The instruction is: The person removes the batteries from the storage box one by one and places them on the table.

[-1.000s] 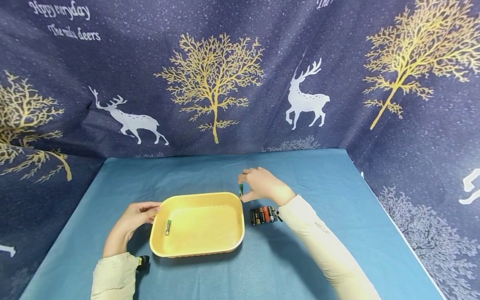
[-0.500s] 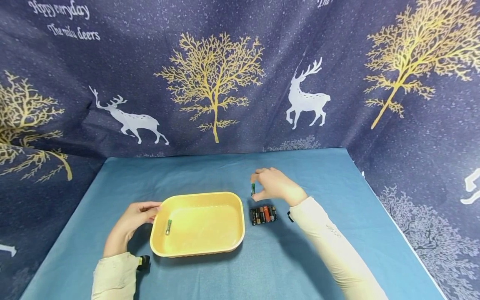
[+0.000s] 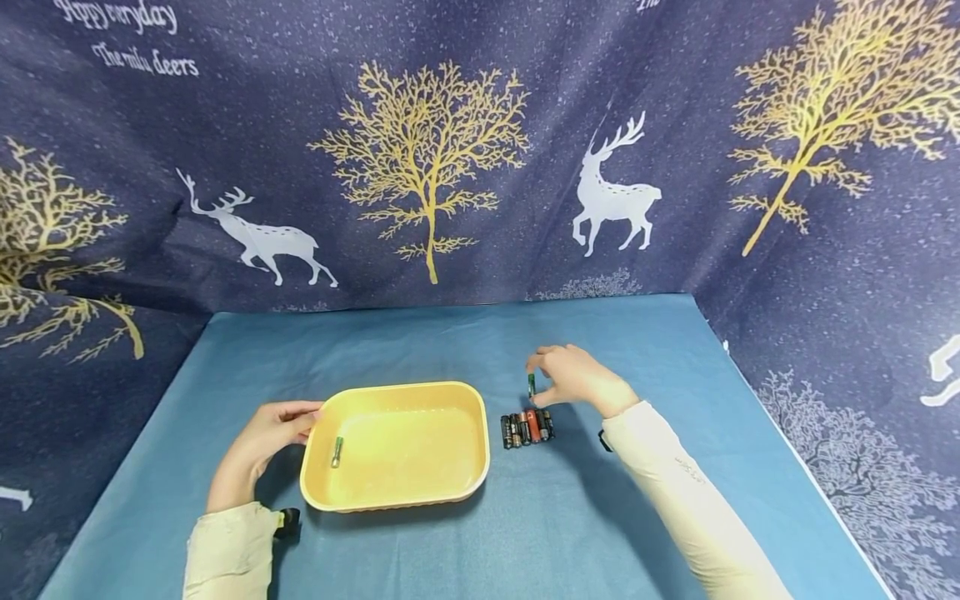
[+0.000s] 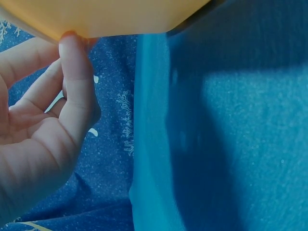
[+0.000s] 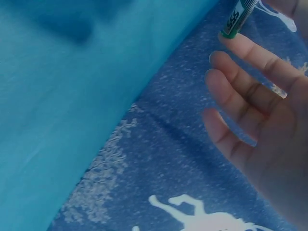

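Observation:
My right hand (image 3: pixel 573 377) pinches a green battery (image 3: pixel 532 385) end to end between thumb and index finger, above the far side of a row of batteries (image 3: pixel 525 428). In the right wrist view the green battery (image 5: pixel 237 20) meets the index fingertip, and the other fingers stand apart from it. My left hand (image 3: pixel 270 437) grips the left rim of a yellow basin (image 3: pixel 405 504). The left wrist view shows the thumb pressed to the basin's (image 4: pixel 115 19) outer wall. Inside the basin at the left lies another green battery (image 3: pixel 337 452).
The row of several black, red and dark batteries lies side by side just right of the basin. A blue cloth (image 3: pixel 375 342) covers the table. Behind it hangs a dark blue curtain (image 3: pixel 480 183) printed with deer and trees.
My right hand has moved right and slightly nearer with the green battery, from beside the basin's far right corner to the row of batteries. My left hand and the basin have stayed put.

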{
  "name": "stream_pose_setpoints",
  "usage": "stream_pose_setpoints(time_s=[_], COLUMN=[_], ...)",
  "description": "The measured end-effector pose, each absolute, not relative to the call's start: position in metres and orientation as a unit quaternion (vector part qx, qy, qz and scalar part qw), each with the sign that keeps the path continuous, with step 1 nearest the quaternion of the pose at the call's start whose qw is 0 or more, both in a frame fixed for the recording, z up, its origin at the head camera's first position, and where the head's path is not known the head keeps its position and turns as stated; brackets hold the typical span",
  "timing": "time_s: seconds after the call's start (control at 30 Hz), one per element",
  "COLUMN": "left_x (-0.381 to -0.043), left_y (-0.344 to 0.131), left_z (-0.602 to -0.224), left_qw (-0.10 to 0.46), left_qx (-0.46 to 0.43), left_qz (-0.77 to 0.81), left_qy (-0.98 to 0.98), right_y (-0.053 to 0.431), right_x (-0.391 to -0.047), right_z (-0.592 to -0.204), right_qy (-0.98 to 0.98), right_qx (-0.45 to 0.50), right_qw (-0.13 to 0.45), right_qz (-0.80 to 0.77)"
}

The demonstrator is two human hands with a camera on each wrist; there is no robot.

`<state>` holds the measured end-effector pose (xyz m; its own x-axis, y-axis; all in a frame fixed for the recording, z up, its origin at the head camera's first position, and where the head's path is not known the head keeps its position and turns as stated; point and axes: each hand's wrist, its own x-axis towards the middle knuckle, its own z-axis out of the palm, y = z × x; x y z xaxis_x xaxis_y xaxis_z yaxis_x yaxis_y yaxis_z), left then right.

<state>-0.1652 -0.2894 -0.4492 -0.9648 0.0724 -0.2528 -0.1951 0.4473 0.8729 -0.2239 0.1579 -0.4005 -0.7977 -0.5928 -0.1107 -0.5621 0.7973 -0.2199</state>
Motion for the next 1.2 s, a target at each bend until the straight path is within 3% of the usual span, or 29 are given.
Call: stream_pose_setpoints(time_s=[0.67,1.2], left_x=[-0.166,-0.165], left_y=[-0.287,-0.289], left_z=[-0.449,-0.448], left_qw=[0.126,0.131], left_qx=[-0.049,-0.044], left_qz=[0.513,0.525], left_qy=[0.848,0.84], right_y=[0.188,0.185], right_x=[-0.209,-0.203], right_z=[-0.441,-0.447], right_qy=[0.945,0.947], right_qx=[-0.283,-0.276], right_qw=[0.14,0.146], right_qz=[-0.083,-0.073])
